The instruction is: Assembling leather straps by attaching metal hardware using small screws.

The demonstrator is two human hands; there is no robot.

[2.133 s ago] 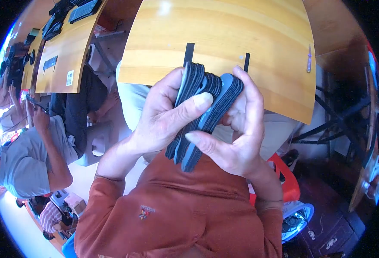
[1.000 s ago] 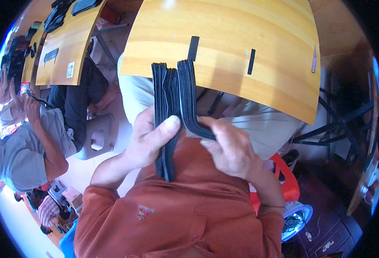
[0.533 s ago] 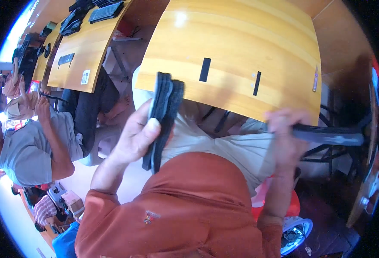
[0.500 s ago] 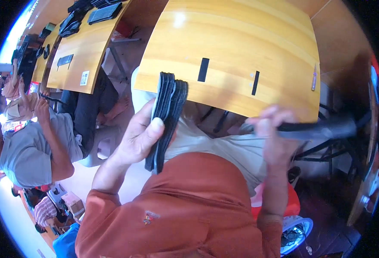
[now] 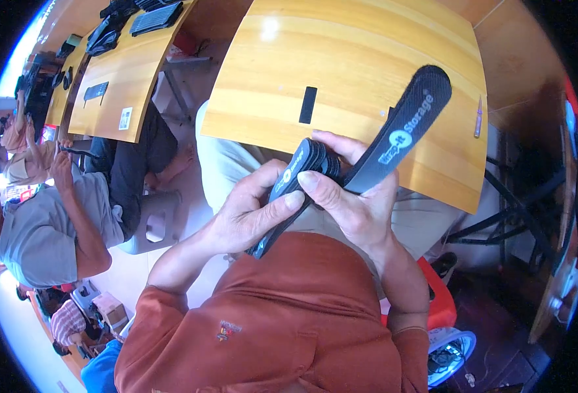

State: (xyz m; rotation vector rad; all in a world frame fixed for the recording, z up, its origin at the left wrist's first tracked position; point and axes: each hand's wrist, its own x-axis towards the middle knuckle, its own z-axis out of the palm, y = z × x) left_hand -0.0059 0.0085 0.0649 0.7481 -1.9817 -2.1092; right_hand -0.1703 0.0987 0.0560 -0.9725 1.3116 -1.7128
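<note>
My left hand (image 5: pixel 250 208) is closed around a stack of black fabric straps (image 5: pixel 297 167) with rounded ends and pale printing, its thumb lying along the near face. My right hand (image 5: pixel 361 213) meets the stack from the other side. Its thumb tip presses near the stack's top strap. Between that thumb and the fingers, a black strap (image 5: pixel 404 134) with a rounded end and white printing slants up to the right over the table. How many straps the right hand grips is hidden. Both hands are above my lap, just short of the wooden table (image 5: pixel 250 72).
A short black strip (image 5: pixel 308 105) lies on the table, and a slim pen-like tool (image 5: pixel 478 118) lies by its right edge. To the left, a person in a grey shirt (image 5: pixel 53 223) sits by another table (image 5: pixel 115 98) with black straps. A white basket (image 5: pixel 453 357) stands low at right.
My right hand has come in from the far right with its strap, now raised upright and angled. The left hand has tilted the stack and shifted right, so both hands meet.
</note>
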